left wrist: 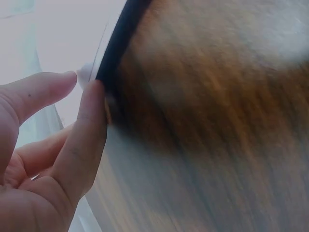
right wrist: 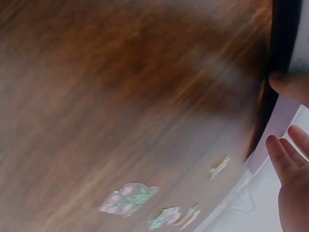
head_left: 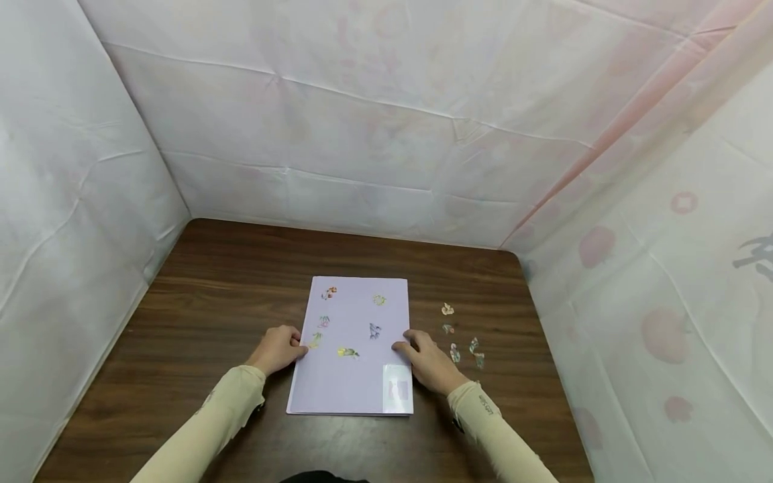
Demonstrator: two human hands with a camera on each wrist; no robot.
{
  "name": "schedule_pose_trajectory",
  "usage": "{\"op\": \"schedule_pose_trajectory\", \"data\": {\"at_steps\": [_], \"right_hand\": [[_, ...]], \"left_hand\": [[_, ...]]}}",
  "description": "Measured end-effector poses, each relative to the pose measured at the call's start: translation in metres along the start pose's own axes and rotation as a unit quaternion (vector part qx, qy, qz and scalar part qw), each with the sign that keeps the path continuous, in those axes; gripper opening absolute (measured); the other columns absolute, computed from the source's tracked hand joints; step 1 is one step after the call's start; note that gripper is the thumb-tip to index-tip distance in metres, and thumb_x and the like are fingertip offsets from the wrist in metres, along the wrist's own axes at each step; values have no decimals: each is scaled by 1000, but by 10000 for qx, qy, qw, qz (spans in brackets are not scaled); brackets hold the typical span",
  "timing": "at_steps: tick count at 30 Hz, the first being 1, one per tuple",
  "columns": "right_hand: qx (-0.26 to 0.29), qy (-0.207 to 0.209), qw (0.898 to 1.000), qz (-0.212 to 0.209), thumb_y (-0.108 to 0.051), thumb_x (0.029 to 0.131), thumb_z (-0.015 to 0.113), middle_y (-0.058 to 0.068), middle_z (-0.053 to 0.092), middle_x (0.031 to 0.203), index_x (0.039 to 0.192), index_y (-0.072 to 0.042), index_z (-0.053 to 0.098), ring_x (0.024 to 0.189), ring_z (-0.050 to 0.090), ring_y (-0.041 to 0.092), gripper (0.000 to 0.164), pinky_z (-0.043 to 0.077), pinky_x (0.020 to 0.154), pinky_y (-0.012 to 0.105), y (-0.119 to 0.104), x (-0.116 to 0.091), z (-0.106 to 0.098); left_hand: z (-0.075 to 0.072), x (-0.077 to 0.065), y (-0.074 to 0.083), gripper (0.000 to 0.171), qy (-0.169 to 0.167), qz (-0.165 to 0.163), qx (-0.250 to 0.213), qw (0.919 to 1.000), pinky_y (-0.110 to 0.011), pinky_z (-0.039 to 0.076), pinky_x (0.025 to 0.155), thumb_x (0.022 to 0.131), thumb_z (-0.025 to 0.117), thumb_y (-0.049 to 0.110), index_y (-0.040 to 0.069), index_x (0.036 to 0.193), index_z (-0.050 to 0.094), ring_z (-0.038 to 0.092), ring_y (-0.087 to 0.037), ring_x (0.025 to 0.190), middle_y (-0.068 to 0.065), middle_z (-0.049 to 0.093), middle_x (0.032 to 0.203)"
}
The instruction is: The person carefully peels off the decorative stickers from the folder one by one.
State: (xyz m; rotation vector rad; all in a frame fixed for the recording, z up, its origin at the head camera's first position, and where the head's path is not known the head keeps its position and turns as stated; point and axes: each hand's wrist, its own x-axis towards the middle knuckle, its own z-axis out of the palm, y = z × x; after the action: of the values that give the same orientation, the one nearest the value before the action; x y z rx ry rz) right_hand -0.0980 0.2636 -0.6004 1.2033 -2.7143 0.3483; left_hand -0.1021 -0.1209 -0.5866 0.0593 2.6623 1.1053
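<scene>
A lilac folder (head_left: 350, 389) with a clear label pocket (head_left: 396, 389) at its lower right lies on the table. Several small flower stickers (head_left: 348, 352) are scattered over its upper and middle cover. At the left edge, my left hand (head_left: 278, 347) holds the folder, thumb over the cover and index fingertip against the side in the left wrist view. My right hand (head_left: 431, 362) holds the opposite edge, its thumb reaching onto the cover. Its fingers (right wrist: 280, 157) show beside the lilac edge in the right wrist view, partly cut off by the frame.
Several loose flower stickers (head_left: 455, 352) lie on the dark wooden table (head_left: 229, 268) right of the folder; a pink-and-green flower sticker (right wrist: 129, 199) shows closer in the right wrist view. White printed curtains (head_left: 362, 134) hang along the back and both sides.
</scene>
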Motion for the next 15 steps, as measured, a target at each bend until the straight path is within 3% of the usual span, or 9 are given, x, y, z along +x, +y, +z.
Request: {"op": "schedule_pose_trajectory", "data": {"at_steps": [6, 15], "right_hand": [[105, -196, 9997, 128, 2, 92, 64, 21, 50, 135, 137, -15, 54, 126, 51, 36, 50, 50, 96, 51, -2, -2, 2], [96, -140, 9998, 54, 1, 93, 65, 21, 55, 127, 128, -14, 62, 122, 53, 35, 38, 51, 96, 46, -4, 3, -1]], "left_hand": [[3, 0, -4, 19, 125, 207, 294, 9993, -33, 49, 63, 83, 79, 9, -3, 92, 68, 56, -16, 69, -2, 59, 77], [3, 3, -2, 17, 290, 486, 660, 9962, -34, 48, 61, 83, 79, 8, -1, 90, 66, 54, -17, 68, -2, 57, 76]]}}
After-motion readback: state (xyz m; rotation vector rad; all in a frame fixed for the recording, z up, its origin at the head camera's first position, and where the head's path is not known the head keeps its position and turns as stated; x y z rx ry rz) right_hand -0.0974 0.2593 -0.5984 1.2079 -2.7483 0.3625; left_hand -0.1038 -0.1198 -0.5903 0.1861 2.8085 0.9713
